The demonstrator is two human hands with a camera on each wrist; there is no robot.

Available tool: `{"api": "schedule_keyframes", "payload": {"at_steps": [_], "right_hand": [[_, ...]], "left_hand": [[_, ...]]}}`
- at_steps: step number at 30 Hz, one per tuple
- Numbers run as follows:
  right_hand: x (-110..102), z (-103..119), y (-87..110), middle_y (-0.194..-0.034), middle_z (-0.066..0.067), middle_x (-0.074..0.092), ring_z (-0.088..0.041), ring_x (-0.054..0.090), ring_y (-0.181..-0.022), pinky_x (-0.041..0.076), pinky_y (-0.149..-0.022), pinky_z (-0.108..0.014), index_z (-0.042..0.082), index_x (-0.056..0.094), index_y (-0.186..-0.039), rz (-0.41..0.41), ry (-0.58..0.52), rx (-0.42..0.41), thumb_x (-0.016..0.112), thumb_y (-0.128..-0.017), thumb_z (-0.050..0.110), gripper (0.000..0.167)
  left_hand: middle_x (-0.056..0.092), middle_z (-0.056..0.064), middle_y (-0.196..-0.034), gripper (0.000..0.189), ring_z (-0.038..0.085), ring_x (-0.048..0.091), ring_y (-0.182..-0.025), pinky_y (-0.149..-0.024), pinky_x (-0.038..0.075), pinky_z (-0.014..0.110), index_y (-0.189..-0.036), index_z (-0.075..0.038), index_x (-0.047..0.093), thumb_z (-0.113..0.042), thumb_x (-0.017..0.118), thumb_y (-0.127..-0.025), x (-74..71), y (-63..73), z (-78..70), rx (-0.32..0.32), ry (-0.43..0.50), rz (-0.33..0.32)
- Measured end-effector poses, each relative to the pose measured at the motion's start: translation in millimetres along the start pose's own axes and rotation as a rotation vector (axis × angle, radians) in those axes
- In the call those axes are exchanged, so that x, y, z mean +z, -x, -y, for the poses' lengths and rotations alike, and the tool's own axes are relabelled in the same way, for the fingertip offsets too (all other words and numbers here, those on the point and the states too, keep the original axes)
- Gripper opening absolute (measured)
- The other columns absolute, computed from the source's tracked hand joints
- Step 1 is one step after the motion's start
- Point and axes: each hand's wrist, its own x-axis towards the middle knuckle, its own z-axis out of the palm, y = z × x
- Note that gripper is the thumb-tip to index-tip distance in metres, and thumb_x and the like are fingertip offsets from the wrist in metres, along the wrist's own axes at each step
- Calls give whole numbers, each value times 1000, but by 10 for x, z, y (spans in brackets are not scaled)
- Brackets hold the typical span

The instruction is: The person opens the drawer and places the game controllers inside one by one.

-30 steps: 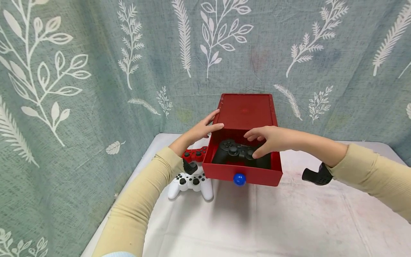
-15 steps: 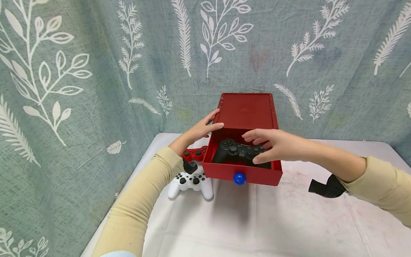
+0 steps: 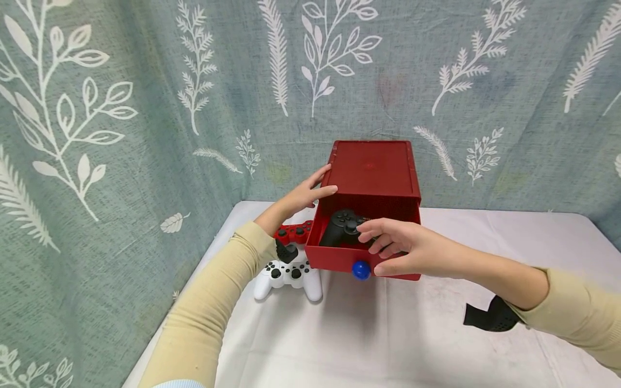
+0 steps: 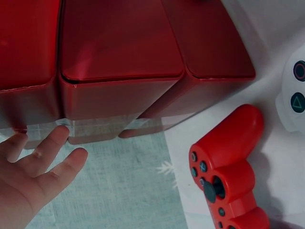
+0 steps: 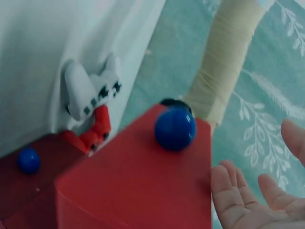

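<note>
A red drawer unit (image 3: 373, 167) stands on the table with its top drawer (image 3: 332, 258) pulled out. Inside that drawer lies a black game controller (image 3: 342, 223), partly covered by my right hand (image 3: 412, 245). That hand hovers by the drawer front near the round blue knob (image 3: 361, 270), fingers spread and slightly bent, holding nothing. In the right wrist view, the same hand (image 5: 257, 205) appears beside the drawer. My left hand (image 3: 304, 195) rests against the unit's left upper edge with fingers extended; the left wrist view shows its fingers (image 4: 66, 167) near the red wall.
Left of the unit, a red controller (image 3: 291, 233) lies behind a white controller (image 3: 310, 283) on the white tablecloth (image 3: 427, 334). A second blue knob (image 5: 28, 161) sits lower on the unit. A patterned green curtain (image 3: 388, 97) hangs behind and at the left.
My right hand has moved from above the black controller down toward me, to the drawer front. The left hand and the controllers stay where they were; the drawer remains pulled out.
</note>
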Motion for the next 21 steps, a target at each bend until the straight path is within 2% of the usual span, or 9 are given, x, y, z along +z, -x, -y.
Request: {"api": "schedule_keyframes", "payload": {"at_steps": [6,10,14,17,21], "right_hand": [[182,-82,65,-114,-18,53,-25,57,-93,50,-78,-28,-1,40,-132,46,-70,35,66,-84,16,57],[256,-140,78,-104,-13,57,-22,59,-81,51,-70,-30,0,40,-132,54,-103,111,66,-84,14,57],[306,-195,88,-95,-9,61,-21,59,-67,51,-58,-32,2,39,-132,25,-121,192,67,-83,15,58],[351,-246,87,-96,-9,64,-19,60,-62,50,-54,-33,4,40,-133,-3,-89,214,67,-83,17,58],[418,-302,79,-101,-10,65,-15,62,-64,52,-59,-30,7,43,-132,-36,-5,183,67,-83,19,56]], "left_hand": [[20,-1,-150,69,23,37,-125,-84,38,44,-146,-39,10,-42,50,-90,5,-1,10,9,3,-5],[20,-1,-150,69,23,38,-125,-83,38,43,-146,-39,10,-41,50,-90,5,2,7,12,10,-4],[20,-1,-150,68,23,38,-125,-83,38,43,-145,-40,10,-42,50,-90,1,3,5,14,8,0],[20,-1,-150,68,23,37,-125,-84,38,44,-145,-41,10,-43,49,-90,-3,1,7,17,6,4],[19,-2,-150,67,23,37,-126,-85,38,44,-145,-41,10,-43,49,-90,-6,3,7,18,7,7]]}}
